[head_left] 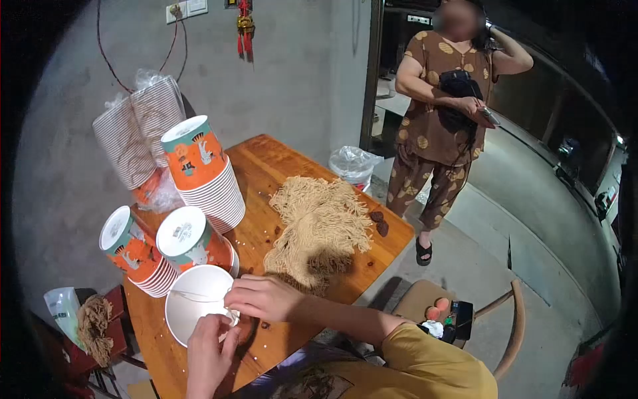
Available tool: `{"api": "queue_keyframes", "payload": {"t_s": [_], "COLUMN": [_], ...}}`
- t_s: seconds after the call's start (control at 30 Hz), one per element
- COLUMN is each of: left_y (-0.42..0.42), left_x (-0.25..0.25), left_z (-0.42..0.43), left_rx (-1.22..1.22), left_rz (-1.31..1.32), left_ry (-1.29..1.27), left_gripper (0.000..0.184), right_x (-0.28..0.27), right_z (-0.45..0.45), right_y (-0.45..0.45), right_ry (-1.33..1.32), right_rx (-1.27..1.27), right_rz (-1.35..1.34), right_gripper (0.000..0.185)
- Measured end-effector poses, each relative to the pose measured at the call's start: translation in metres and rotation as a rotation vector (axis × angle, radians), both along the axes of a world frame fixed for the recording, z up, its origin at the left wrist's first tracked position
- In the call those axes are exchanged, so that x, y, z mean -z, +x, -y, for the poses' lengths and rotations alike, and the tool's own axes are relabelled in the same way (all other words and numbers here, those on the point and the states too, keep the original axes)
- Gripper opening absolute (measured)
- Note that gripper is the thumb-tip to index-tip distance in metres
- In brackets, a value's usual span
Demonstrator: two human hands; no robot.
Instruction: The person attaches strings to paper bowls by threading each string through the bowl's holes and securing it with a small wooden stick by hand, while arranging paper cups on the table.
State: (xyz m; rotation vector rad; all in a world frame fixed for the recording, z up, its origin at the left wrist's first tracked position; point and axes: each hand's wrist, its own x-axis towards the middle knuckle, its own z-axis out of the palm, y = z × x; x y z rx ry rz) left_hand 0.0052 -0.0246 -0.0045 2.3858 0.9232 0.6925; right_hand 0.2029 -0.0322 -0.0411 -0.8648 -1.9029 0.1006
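A white paper bowl [189, 292] with its opening facing me sits at the table's near left. At its right rim, my right hand [256, 298] has its fingers closed together on something small and white. My left hand [211, 346] pinches the same spot from below, at the bowl's lower right. What the two hands hold is too small to name. A thin pale line crosses the inside of the bowl. Beyond my right hand, a pile of tan string [319, 226] is spread over the wooden table [256, 159].
Stacked orange and teal paper buckets [207, 176] stand upside down at the left, with wrapped striped stacks [143, 126] behind. A person [442, 100] stands beyond the table at the right. A chair [515, 332] is at the near right, and a bag [352, 163] is behind the table.
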Motion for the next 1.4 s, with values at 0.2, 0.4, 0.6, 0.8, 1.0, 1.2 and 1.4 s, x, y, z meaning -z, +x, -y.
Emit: {"api": "queue_keyframes", "payload": {"t_s": [0.2,0.4,0.6,0.8,1.0,1.2,1.4], "left_y": [0.013,0.018,0.017,0.016,0.014,0.01,0.005], "left_x": [0.008,0.017,0.018,0.017,0.016,0.016,0.012], "left_z": [0.003,0.002,0.003,0.001,0.005,0.012,0.012], "left_rx": [-0.152,-0.215,-0.246,-0.195,-0.201,-0.259,-0.218], "left_rz": [0.117,0.124,0.134,0.14,0.11,0.149,0.071], "left_ry": [0.113,0.198,0.1,0.157,0.118,0.304,0.387], "left_gripper": [0.018,0.013,0.016,0.013,0.014,0.009,0.009], "right_x": [0.001,0.002,-0.001,0.001,0.002,-0.002,-0.005], "right_z": [-0.003,-0.003,0.0,0.002,0.004,-0.003,0.001], "right_y": [-0.003,-0.005,-0.011,-0.015,-0.02,-0.021,-0.025], "right_ry": [0.068,0.083,0.09,0.105,0.05,0.369,0.128], "right_rx": [0.019,0.049,0.092,0.146,0.146,0.156,0.183], "right_rz": [0.008,0.015,0.023,0.024,-0.014,0.18,0.091], "right_gripper": [0.011,0.011,0.012,0.013,0.013,0.017,0.015]}}
